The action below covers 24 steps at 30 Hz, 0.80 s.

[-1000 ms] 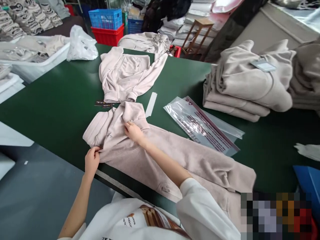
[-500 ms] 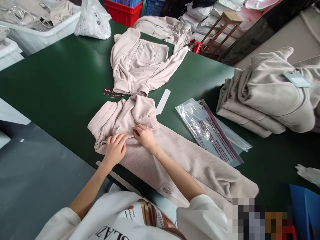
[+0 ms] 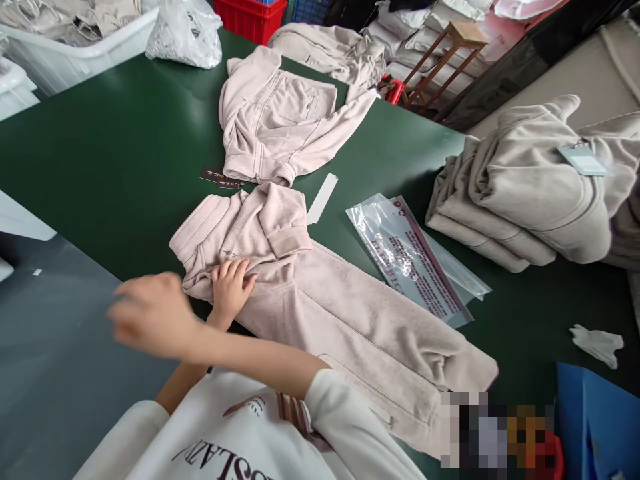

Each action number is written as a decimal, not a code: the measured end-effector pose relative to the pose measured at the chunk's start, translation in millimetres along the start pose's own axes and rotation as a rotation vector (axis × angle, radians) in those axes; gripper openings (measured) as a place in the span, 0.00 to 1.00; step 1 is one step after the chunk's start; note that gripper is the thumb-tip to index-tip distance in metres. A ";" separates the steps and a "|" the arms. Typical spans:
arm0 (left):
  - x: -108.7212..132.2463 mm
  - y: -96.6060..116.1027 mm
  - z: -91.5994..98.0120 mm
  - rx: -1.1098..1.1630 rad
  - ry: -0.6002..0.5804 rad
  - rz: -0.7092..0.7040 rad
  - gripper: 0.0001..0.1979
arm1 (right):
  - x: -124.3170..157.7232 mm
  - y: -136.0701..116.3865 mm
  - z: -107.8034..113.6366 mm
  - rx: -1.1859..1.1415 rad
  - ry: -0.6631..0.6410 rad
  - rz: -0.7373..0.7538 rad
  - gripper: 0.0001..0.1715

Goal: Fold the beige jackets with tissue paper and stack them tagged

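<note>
Trousers (image 3: pixel 320 300) lie flat on green worktop (image 3: pixel 115 167) w/ waistband end folded over, your left hand (image 3: pixel 231 288) pressing open-palmed there to pin it, while right hand (image 3: pixel 150 313), blurred, empty & loosely open, crosses in front.

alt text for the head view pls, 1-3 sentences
A person's left hand presses flat on beige sweatpants spread on a green table, while the right hand is blurred in the air, off the near-left table edge. Beyond lie a matching hoodie, a clear printed plastic bag and a stack of folded garments.
</note>
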<state>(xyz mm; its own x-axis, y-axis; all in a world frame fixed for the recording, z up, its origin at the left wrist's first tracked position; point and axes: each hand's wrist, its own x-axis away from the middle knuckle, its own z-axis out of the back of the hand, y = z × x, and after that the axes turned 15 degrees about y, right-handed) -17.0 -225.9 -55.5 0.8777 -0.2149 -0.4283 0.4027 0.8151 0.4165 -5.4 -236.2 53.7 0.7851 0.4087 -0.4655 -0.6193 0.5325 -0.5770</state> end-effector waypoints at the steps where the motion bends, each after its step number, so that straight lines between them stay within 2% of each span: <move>1: -5.2 0.4 -0.5 -0.018 0.003 -0.001 0.15 | -4.8 -23.5 -17.4 0.004 -0.041 0.120 0.13; 3: -18.2 -0.8 0.8 -0.029 -0.016 -0.003 0.14 | -5.3 -53.8 -47.6 0.078 -0.206 0.391 0.13; 4: -25.3 -2.1 1.8 -0.024 -0.030 0.001 0.15 | -2.1 -59.8 -58.2 0.115 -0.277 0.486 0.13; 5: -32.2 -3.9 2.6 -0.025 -0.040 0.010 0.17 | 2.5 -60.0 -64.7 0.139 -0.309 0.537 0.13; 7: -44.6 -8.2 2.4 -0.050 -0.045 0.032 0.17 | 13.4 -45.4 -63.9 0.121 -0.237 0.486 0.11; 10: -58.0 -14.9 -3.2 -0.095 -0.060 0.057 0.19 | 29.8 4.3 -32.3 0.037 -0.052 0.218 0.09; 13: -66.0 -21.3 -9.0 -0.049 -0.104 0.097 0.24 | 50.2 70.9 19.5 0.041 0.118 -0.116 0.14; 15: -67.5 -25.2 -7.5 -0.006 -0.077 0.113 0.19 | 68.6 114.0 54.6 0.109 0.279 -0.312 0.12; 17: -64.5 -28.6 0.4 0.024 0.032 0.102 0.12 | 89.0 148.5 84.0 0.237 0.389 -0.451 0.14; 20: -49.7 -31.2 21.4 0.022 0.200 0.096 0.12 | 114.5 176.8 110.5 0.408 0.406 -0.495 0.19; 24: -22.3 -30.8 44.7 -0.074 0.240 0.102 0.14 | 122.0 180.5 110.5 0.401 0.206 -0.321 0.14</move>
<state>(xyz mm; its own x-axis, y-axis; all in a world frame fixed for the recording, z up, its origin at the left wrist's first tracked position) -37.3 -270.3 -23.0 0.8226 -0.0029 -0.5686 0.2872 0.8652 0.4110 -20.0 -8.3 -33.1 0.8904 0.0472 -0.4527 -0.2640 0.8638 -0.4292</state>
